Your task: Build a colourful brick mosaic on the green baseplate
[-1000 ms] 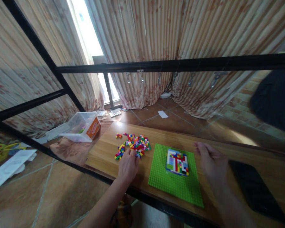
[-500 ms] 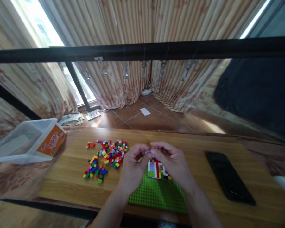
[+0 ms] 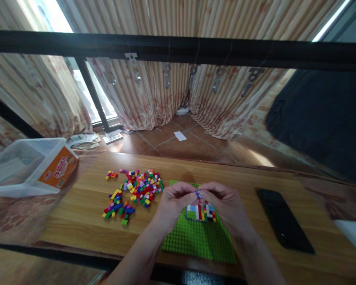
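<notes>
A: Hands?
B: Left hand (image 3: 172,204): fingers curled, thumb and fingertips pinched on a small brick (image 3: 198,193), violet-blue, mostly covered. Right hand (image 3: 225,202): same pinch, from the other side. The brick is held just above the panel (image 3: 201,213), between the two hands.

A: Panel make-up?
B: Glossy plastic blocks, squares and strips packed into a flat rectangle: white, red, green, yellow, blue. Its far part is hidden by the fingers. It lies on a green baseplate (image 3: 198,243), a thin sheet with a fine grid of round studs.

A: Surface below?
B: Table (image 3: 83,217), smooth, with wood grain. Left of the baseplate, a loose brick pile (image 3: 144,187), hard-edged cubes and short bars. Right, a phone (image 3: 284,219), flat black slab, rounded corners, faint sheen.

A: Containers?
B: One bin (image 3: 26,184), clear plastic, sloped walls, beside the table's left end. Orange paper label (image 3: 58,167) on its end wall. A pale flat piece shows in it; details too blurred to read.
</notes>
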The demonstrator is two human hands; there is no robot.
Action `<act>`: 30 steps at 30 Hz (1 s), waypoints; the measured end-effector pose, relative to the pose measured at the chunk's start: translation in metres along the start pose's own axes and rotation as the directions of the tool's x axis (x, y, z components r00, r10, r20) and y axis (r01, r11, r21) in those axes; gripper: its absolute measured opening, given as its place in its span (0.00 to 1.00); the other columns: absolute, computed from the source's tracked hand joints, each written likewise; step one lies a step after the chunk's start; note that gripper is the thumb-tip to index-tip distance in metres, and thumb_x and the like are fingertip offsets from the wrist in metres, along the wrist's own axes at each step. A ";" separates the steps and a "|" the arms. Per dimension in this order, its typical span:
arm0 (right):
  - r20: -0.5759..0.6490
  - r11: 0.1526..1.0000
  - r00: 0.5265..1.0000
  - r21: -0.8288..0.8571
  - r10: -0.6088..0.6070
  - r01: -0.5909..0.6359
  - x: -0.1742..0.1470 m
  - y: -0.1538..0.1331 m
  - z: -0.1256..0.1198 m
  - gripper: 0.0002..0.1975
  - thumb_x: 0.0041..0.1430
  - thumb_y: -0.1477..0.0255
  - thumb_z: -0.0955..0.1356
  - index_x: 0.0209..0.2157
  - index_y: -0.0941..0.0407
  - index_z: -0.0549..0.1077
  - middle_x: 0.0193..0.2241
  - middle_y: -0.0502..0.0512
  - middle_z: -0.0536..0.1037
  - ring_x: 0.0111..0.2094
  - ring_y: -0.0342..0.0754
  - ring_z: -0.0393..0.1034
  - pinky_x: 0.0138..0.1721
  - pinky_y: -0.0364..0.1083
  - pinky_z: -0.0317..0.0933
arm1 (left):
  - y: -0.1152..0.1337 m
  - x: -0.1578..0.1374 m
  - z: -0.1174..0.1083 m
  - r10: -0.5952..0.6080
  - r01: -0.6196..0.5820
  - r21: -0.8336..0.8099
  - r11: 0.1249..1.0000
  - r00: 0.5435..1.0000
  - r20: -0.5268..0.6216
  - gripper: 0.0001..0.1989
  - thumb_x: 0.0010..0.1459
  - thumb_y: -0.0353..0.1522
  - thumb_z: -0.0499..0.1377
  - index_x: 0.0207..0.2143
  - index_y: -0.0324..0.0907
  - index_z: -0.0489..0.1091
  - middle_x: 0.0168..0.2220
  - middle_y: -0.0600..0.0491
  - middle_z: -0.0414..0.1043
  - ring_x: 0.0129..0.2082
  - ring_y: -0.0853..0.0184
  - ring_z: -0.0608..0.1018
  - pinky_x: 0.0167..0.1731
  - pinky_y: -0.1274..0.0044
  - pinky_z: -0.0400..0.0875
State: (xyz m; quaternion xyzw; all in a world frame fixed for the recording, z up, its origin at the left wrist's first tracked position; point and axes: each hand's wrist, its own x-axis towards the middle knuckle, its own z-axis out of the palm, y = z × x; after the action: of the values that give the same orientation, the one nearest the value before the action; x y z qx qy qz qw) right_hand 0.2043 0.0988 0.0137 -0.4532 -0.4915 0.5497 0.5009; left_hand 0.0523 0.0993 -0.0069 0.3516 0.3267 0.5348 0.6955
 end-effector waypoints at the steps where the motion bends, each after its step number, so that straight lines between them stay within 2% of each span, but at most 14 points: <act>1: -0.020 0.999 1.000 0.033 0.002 -0.001 0.000 0.000 -0.003 0.11 0.47 0.63 0.76 0.31 0.55 0.80 0.22 0.49 0.77 0.23 0.41 0.70 0.26 0.41 0.65 | 0.001 0.000 0.000 -0.020 0.020 -0.006 1.000 1.000 -0.006 0.14 0.43 0.36 0.73 0.29 0.37 0.76 0.25 0.54 0.76 0.25 0.71 0.76 0.31 0.78 0.72; 5: -0.126 0.999 0.992 0.042 0.006 -0.001 -0.001 0.000 -0.018 0.15 0.48 0.62 0.76 0.38 0.52 0.81 0.24 0.49 0.79 0.25 0.41 0.72 0.29 0.42 0.67 | 0.005 0.002 -0.002 -0.008 0.008 -0.004 1.000 0.995 -0.102 0.14 0.42 0.35 0.73 0.30 0.37 0.77 0.26 0.55 0.75 0.25 0.73 0.74 0.30 0.80 0.70; 9: -0.160 0.990 0.987 -0.137 -0.002 -0.021 0.000 0.005 -0.034 0.16 0.51 0.60 0.74 0.40 0.52 0.80 0.30 0.52 0.81 0.29 0.45 0.75 0.33 0.45 0.70 | 0.009 0.009 -0.010 0.053 -0.034 0.072 0.997 0.960 -0.274 0.13 0.42 0.33 0.71 0.32 0.39 0.77 0.26 0.56 0.74 0.26 0.74 0.73 0.30 0.81 0.69; 13: -0.168 0.939 0.984 -0.343 -0.064 0.002 0.001 0.020 -0.044 0.13 0.55 0.62 0.70 0.38 0.53 0.79 0.35 0.54 0.80 0.33 0.48 0.75 0.37 0.48 0.69 | 0.005 0.015 -0.017 0.031 0.046 0.192 0.980 0.924 -0.381 0.10 0.40 0.32 0.69 0.28 0.38 0.76 0.24 0.56 0.73 0.22 0.74 0.70 0.26 0.81 0.65; 17: -0.132 0.854 0.984 -0.519 -0.120 0.035 0.001 0.029 -0.046 0.11 0.58 0.64 0.68 0.38 0.53 0.78 0.35 0.54 0.80 0.36 0.49 0.74 0.41 0.49 0.67 | -0.004 0.019 -0.018 0.008 0.101 0.270 0.957 0.928 -0.373 0.08 0.41 0.31 0.65 0.27 0.38 0.76 0.21 0.57 0.71 0.20 0.74 0.68 0.23 0.81 0.62; 20: -0.109 0.813 0.984 -0.580 -0.142 0.053 0.001 0.028 -0.044 0.10 0.59 0.64 0.67 0.37 0.53 0.78 0.35 0.54 0.80 0.37 0.49 0.74 0.41 0.49 0.66 | -0.010 0.020 -0.019 0.015 0.102 0.317 0.943 0.938 -0.346 0.08 0.42 0.31 0.64 0.28 0.37 0.76 0.21 0.56 0.71 0.21 0.74 0.68 0.24 0.80 0.62; 30: -0.057 0.801 0.986 -0.592 -0.154 0.091 -0.004 0.026 -0.027 0.10 0.60 0.65 0.66 0.37 0.53 0.77 0.35 0.53 0.78 0.35 0.47 0.72 0.38 0.46 0.64 | -0.012 0.021 -0.024 0.034 0.089 0.389 0.917 0.954 -0.298 0.08 0.43 0.30 0.63 0.29 0.38 0.76 0.21 0.57 0.71 0.22 0.72 0.69 0.24 0.80 0.62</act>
State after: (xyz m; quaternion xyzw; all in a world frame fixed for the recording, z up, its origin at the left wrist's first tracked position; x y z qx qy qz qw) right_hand 0.2285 0.0966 -0.0146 -0.5806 -0.6390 0.3136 0.3953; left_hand 0.0432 0.1208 -0.0313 0.3959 0.5346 0.4941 0.5598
